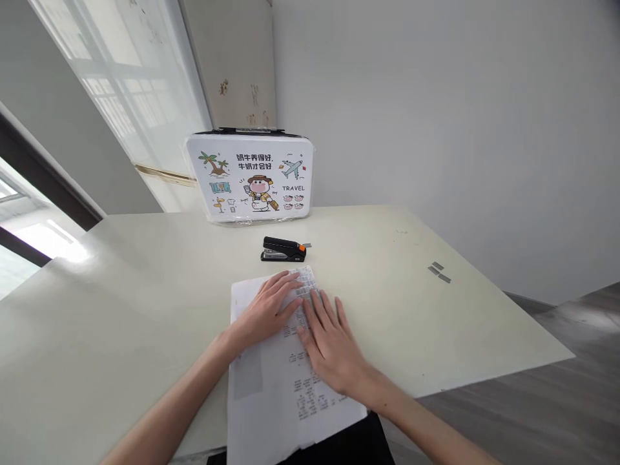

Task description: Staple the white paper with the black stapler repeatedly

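Note:
Printed paper sheets (261,413) lie at the near edge of the table, with the lower part reaching past the edge. My left hand (268,303) rests flat on the upper part of the paper, fingers stretched toward the upper right. Flat on the right side of the paper is my right hand (334,345), its fingers spread and pointing up. The fingertips of both hands are close together over the printed text. Just beyond the paper sits a black stapler (283,250) with an orange part at its right end. How many sheets there are I cannot tell.
A white case (252,181) with cartoon prints stands upright at the back of the pale table (145,310). Small grey strips (439,272) lie on the right side. The wall (436,116) rises behind, and the table's right edge drops to a grey floor.

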Tool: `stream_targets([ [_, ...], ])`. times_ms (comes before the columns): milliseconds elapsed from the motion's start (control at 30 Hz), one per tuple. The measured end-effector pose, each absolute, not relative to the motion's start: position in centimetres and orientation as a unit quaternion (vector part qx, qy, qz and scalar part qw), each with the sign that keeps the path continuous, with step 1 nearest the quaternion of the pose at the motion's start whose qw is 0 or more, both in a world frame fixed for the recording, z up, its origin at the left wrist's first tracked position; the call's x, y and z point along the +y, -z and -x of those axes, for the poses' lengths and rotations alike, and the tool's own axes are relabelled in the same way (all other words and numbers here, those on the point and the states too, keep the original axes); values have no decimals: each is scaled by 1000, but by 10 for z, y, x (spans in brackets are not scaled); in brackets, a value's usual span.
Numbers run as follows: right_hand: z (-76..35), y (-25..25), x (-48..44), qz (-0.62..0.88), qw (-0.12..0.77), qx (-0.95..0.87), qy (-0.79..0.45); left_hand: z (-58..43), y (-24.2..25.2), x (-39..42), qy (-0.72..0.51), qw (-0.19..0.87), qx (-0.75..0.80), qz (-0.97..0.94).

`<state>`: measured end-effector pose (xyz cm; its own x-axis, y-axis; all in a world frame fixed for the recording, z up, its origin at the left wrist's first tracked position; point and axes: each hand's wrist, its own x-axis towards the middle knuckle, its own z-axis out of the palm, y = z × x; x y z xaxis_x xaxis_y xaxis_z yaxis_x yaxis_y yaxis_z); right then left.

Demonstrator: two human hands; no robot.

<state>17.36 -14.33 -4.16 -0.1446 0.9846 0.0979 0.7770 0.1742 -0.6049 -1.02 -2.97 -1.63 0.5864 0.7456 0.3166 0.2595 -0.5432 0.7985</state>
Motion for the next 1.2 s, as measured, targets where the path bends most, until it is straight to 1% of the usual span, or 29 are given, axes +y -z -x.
stream_targets([
  [100, -177, 34, -121, 611, 319, -681, -247, 23, 24, -22, -234, 248, 324, -883],
  [200, -191, 24, -73, 598, 373, -687, -178, 30, 28, -16, -156, 158, 322, -920],
  [300, -199, 15, -16, 581, 357, -724, -105, 30, 28, -15, -141, 135, 324, -926],
  [433, -189, 9, 38, 557, 335, -752, -110, 25, 28, -22, -142, 129, 351, -916],
  [533, -182, 9, 52, 552, 335, -754, -119, 22, 28, -27, -139, 132, 372, -908],
  [667, -199, 5, 37, 556, 365, -737, -120, 22, 26, -28, -152, 137, 357, -911],
  [833, -257, -11, -20, 560, 382, -724, -128, 28, 22, -21, -133, 141, 345, -918],
  [1033, -319, -18, -104, 593, 295, -724, -191, 40, 20, -6, -91, 140, 361, -917],
  [1200, -341, -5, -140, 611, 278, -701, -241, 44, 18, 0, -63, 135, 371, -917],
])
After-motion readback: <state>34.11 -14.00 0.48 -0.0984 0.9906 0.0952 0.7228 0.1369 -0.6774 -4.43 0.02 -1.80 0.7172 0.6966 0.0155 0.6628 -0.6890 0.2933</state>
